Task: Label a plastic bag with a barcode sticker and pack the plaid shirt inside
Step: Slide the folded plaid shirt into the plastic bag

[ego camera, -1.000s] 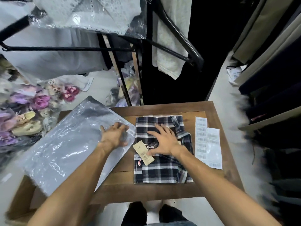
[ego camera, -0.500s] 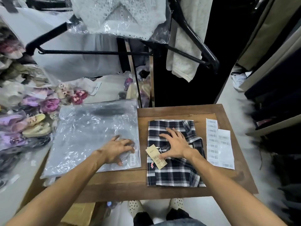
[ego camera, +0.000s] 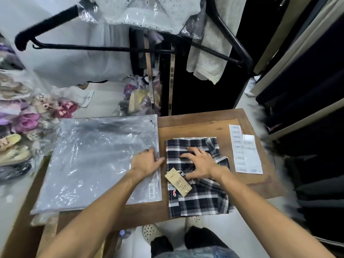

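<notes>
A clear plastic bag [ego camera: 96,161] lies flat on the left half of the wooden table [ego camera: 201,123]. A barcode sticker [ego camera: 151,191] sits near the bag's lower right corner. My left hand [ego camera: 146,162] presses on the bag's right edge, thumb pointing toward the shirt. The folded dark plaid shirt [ego camera: 197,198] lies just right of the bag, with a tan hang tag [ego camera: 178,182] on it. My right hand [ego camera: 201,163] rests flat on the shirt's upper part, fingers spread.
Two white sheets of barcode stickers [ego camera: 243,151] lie at the table's right. A black clothes rack [ego camera: 115,48] with bagged garments hangs above and behind. Bagged shoes and flowers [ego camera: 20,125] pile up at left. My feet in dotted slippers [ego camera: 150,231] show below the table edge.
The bag has been pulled square and flat beside the shirt. My left hand slid along it to its right edge. My right hand stayed on the shirt.
</notes>
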